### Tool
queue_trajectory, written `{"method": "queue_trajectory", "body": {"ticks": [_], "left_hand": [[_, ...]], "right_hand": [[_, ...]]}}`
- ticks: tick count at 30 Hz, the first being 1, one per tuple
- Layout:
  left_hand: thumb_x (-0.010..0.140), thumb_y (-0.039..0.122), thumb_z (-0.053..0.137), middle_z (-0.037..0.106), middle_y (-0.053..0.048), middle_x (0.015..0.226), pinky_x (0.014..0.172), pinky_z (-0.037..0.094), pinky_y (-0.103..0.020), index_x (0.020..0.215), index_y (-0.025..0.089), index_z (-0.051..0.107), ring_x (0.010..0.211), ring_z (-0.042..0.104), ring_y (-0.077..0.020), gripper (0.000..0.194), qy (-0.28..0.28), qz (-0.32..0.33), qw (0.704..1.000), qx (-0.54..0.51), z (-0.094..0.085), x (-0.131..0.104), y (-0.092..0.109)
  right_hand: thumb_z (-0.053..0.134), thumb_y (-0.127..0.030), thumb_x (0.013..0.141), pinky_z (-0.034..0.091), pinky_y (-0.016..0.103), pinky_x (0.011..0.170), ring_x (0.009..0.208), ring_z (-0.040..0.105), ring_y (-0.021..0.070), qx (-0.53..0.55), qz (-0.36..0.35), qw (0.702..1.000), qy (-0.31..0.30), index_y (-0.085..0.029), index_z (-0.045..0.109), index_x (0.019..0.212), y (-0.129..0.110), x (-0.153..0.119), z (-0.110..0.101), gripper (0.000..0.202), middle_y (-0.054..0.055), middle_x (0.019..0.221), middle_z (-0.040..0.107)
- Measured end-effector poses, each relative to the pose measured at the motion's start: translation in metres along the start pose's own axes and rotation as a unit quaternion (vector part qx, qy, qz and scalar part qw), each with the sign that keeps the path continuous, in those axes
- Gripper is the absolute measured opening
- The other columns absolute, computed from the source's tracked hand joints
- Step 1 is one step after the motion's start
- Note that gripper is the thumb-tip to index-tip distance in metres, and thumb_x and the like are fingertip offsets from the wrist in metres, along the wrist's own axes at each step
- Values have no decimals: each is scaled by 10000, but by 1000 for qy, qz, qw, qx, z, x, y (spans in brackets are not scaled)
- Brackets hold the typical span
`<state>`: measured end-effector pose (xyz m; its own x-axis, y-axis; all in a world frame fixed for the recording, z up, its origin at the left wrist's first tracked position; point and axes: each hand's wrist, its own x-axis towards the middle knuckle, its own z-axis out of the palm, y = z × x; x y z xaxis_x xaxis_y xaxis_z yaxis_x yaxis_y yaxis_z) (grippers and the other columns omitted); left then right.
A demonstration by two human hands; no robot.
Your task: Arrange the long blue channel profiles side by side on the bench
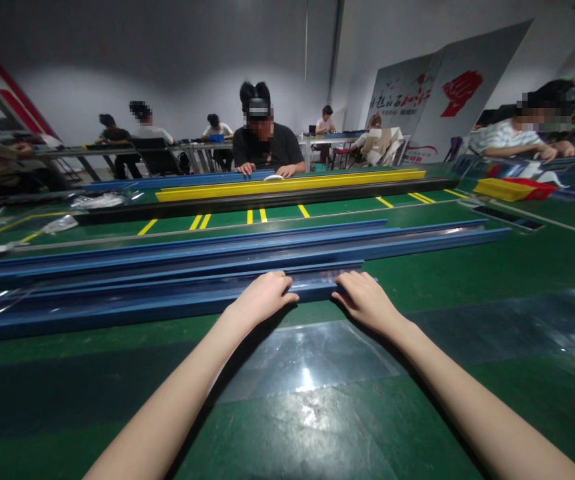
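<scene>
In the head view, a long blue channel [132,310] with raised sides lies across the green table nearest to me. A glossy clear film shows inside it. My left hand [266,295] is closed over its front side, short of the right end, with the thumb in front and the fingertips inside. Close to that end, my right hand [366,300] is bent over the same channel in a similar grip; its fingertips are partly hidden. Just behind lie more blue channels [432,241], roughly parallel. A flat clear plastic sheet [312,357] rests on the table under my forearms.
Beyond the blue channels lie a yellow channel [292,185] and a black one [267,200]. A co-worker [267,143] sits opposite with both hands on a blue strip. To the right are a yellow tray [505,189], a dark flat device [507,218] and another person [517,133].
</scene>
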<state>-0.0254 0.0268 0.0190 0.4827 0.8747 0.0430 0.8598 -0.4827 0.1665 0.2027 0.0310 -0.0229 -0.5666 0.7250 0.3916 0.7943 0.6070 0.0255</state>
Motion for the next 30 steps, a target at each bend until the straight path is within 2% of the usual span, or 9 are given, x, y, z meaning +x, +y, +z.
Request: {"method": "queue_trajectory", "body": {"ticks": [6,11,21,30], "left_hand": [[708,371,613,548,2,760,607,365,-233,726,182,515,703,511,-146,213,32,3,994,-102,3,4,-11],[671,335,652,519,22,690,563,320,-218,649,179,467,648,475,-127,243,37,-6,989,-141,3,5,-13],[666,337,668,502,20,655,549,308,-217,621,171,478,618,465,-122,256,41,-25,991,-128,4,6,-10],[702,369,635,493,21,651,540,290,-222,622,175,467,603,453,-121,269,56,6,993,-107,8,5,-13]], "right_hand": [[455,-397,837,346,309,678,795,475,213,12,35,999,36,-190,500,871,6,-2,0,215,80,848,554],[485,-449,812,358,310,668,772,470,212,17,62,997,50,-196,473,805,8,-2,0,253,69,805,529],[471,-467,814,372,296,653,765,469,204,26,66,996,57,-211,452,753,7,-2,-2,264,53,776,512],[389,-473,854,359,279,628,758,489,195,-23,57,997,52,-203,473,748,8,-1,-3,302,58,781,538]]}}
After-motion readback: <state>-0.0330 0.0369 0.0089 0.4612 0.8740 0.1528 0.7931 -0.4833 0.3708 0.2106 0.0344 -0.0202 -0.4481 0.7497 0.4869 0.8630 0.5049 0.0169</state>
